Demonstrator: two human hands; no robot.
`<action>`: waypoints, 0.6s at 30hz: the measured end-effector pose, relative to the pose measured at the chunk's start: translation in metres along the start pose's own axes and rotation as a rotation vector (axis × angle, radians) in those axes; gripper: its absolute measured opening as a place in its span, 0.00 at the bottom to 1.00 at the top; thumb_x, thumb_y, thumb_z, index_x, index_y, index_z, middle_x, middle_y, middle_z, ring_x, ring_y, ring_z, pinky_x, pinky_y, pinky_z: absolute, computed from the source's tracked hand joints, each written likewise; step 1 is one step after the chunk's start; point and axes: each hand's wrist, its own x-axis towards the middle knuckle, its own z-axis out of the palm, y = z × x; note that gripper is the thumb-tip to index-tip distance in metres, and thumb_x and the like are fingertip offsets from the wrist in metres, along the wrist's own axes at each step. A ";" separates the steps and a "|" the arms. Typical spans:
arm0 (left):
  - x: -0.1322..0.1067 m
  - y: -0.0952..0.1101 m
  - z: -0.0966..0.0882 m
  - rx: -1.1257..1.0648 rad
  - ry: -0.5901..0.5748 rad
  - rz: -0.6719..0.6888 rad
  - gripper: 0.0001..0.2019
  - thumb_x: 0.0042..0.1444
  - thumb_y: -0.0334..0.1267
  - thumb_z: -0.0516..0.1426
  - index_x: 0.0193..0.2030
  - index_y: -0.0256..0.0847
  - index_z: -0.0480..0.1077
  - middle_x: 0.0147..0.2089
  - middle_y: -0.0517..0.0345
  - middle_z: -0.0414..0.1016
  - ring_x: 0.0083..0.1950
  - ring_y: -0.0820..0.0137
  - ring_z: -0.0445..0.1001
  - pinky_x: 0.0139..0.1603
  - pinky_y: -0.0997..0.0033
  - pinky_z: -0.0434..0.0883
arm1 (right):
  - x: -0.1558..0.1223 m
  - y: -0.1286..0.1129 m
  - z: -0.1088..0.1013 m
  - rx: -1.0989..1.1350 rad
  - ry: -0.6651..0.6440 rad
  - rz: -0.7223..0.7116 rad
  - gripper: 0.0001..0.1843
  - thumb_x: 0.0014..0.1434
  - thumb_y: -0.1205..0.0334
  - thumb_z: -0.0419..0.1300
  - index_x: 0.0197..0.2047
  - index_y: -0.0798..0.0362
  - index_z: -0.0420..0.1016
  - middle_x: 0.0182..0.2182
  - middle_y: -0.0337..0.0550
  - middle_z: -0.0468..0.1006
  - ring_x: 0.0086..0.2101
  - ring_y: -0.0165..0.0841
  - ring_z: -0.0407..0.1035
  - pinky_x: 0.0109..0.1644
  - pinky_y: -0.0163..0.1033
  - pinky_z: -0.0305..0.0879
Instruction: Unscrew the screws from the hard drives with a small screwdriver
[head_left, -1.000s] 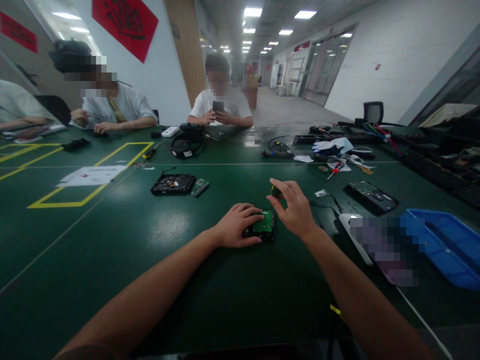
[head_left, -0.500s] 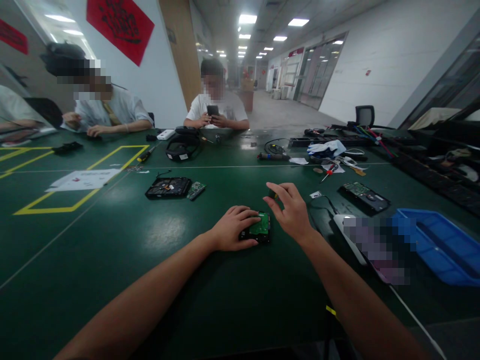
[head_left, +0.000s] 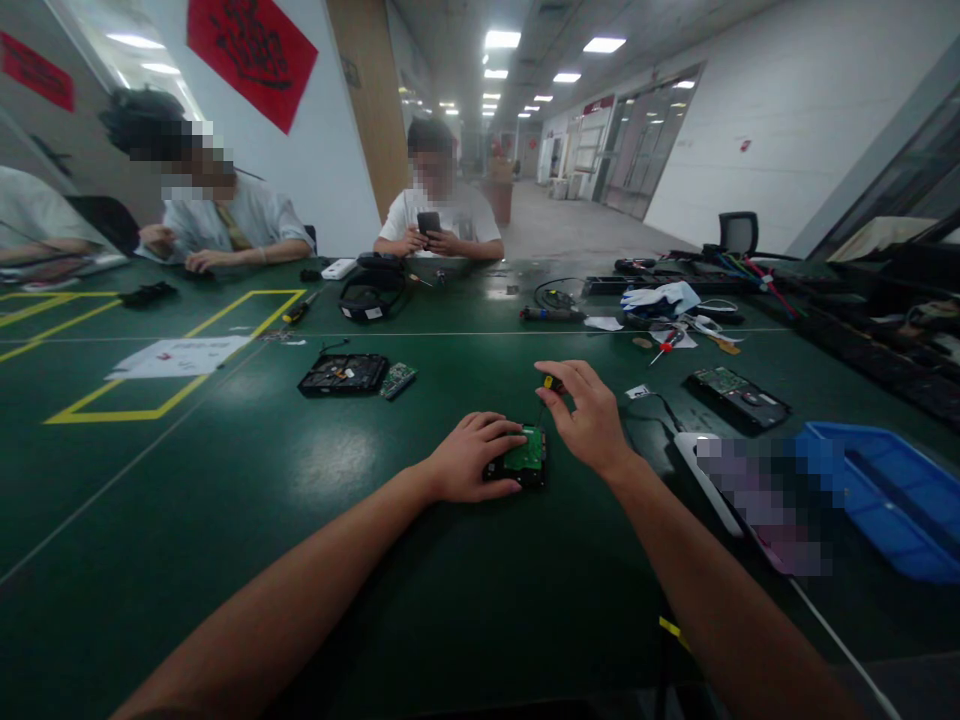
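Note:
A hard drive [head_left: 534, 455] with its green circuit board facing up lies on the green table in front of me. My left hand [head_left: 476, 458] grips it from the left, fingers across the board and thumb along the near edge. Between the thumb and fingertips of my right hand [head_left: 581, 410] is a small screwdriver [head_left: 551, 383] with a black and yellow handle. It stands upright, its thin shaft pointing down at the drive's far right corner. Whether the tip touches a screw is too small to tell.
Left of my hands lie an opened hard drive [head_left: 343, 374] and a loose circuit board [head_left: 397, 380]. To the right are another hard drive [head_left: 739, 398], a phone-like device [head_left: 709, 485] with a cable and a blue tray [head_left: 892, 500]. People sit across the table [head_left: 225, 520].
The screwdriver's yellow handle now shows more plainly between my right fingers, its shaft upright over the drive. My left hand stays on the drive. The whole view has shifted slightly.

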 end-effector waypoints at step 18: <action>0.000 0.000 0.000 0.010 -0.009 -0.004 0.37 0.61 0.63 0.59 0.71 0.46 0.64 0.70 0.46 0.67 0.70 0.46 0.63 0.69 0.41 0.60 | -0.007 0.003 0.003 0.046 -0.018 0.020 0.24 0.70 0.64 0.56 0.67 0.42 0.65 0.53 0.47 0.78 0.47 0.41 0.76 0.55 0.53 0.74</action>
